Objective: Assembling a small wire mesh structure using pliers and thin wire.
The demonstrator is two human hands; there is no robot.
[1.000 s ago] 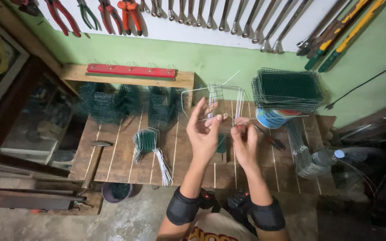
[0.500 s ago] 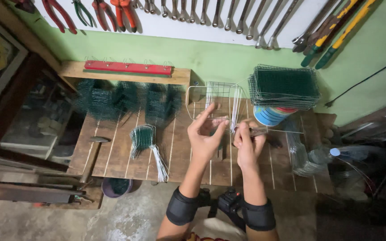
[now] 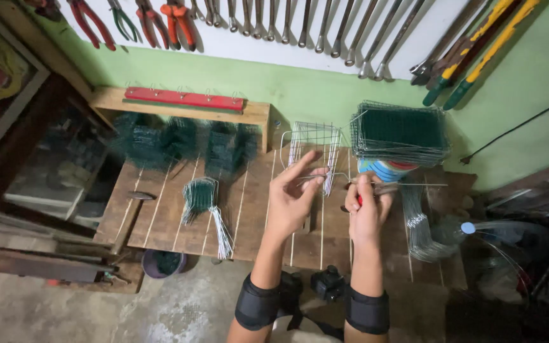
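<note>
My left hand (image 3: 295, 197) pinches the lower edge of a small silver wire mesh frame (image 3: 316, 147) held upright over the wooden workbench (image 3: 179, 222). My right hand (image 3: 366, 206) grips a red-handled plier-like tool (image 3: 376, 188) whose tip meets the wire at the frame's lower right. Both wrists wear black straps. A bundle of green wire pieces with silver tails (image 3: 206, 206) lies on the bench to the left of my hands.
A stack of green wire mesh panels (image 3: 400, 132) sits on a coloured tub at the back right. Folded green mesh pieces (image 3: 182, 141) line the back left under a shelf with a red bar (image 3: 184, 99). Pliers and wrenches hang on the wall. A wire coil (image 3: 424, 232) and a hammer (image 3: 128, 219) rest on the bench.
The wire frame and both hands have shifted slightly; my left hand's fingers have spread along the frame's lower edge while my right hand keeps the tool at the wire.
</note>
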